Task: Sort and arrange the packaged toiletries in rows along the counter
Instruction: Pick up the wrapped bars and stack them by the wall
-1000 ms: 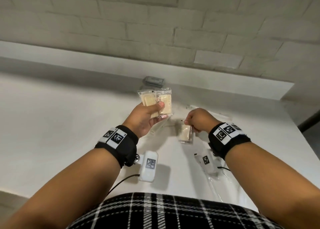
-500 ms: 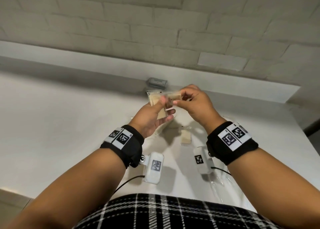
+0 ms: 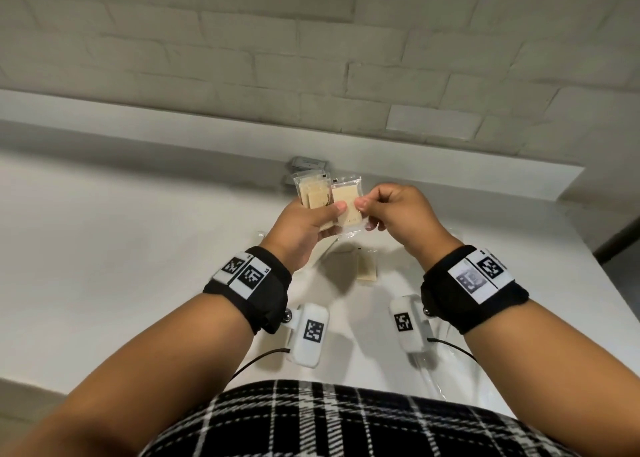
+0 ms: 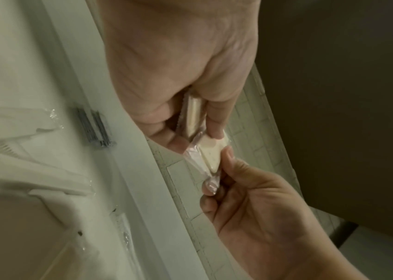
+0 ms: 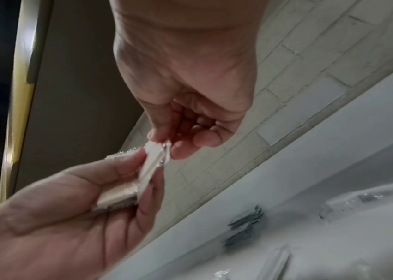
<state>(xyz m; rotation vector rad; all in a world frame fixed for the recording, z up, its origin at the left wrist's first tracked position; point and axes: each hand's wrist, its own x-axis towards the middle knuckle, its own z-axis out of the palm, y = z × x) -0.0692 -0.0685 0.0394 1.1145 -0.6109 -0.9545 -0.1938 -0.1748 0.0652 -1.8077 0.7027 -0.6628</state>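
Your hands hold the soap packets (image 3: 327, 198) above the counter (image 3: 104, 249). One packet (image 3: 367, 269) lies on the counter below them. The sachets (image 3: 306, 163) lie behind, at the ledge.

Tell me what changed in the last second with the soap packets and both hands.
The right hand lifted a soap packet off the counter and brought it up beside the packets fanned in the left hand; the left thumb now presses on it, while the right hand pinches its edge. The left hand kept its packets, one packet stayed on the counter, and the grey sachets stayed by the wall.

Likely a hotel or home bathroom: a smooth white counter (image 3: 104, 249) with a raised back ledge runs below a pale grey brick-pattern tiled wall (image 3: 311, 58), with clear-wrapped cream soap bars (image 3: 367, 269) and grey sachets (image 3: 308, 163).
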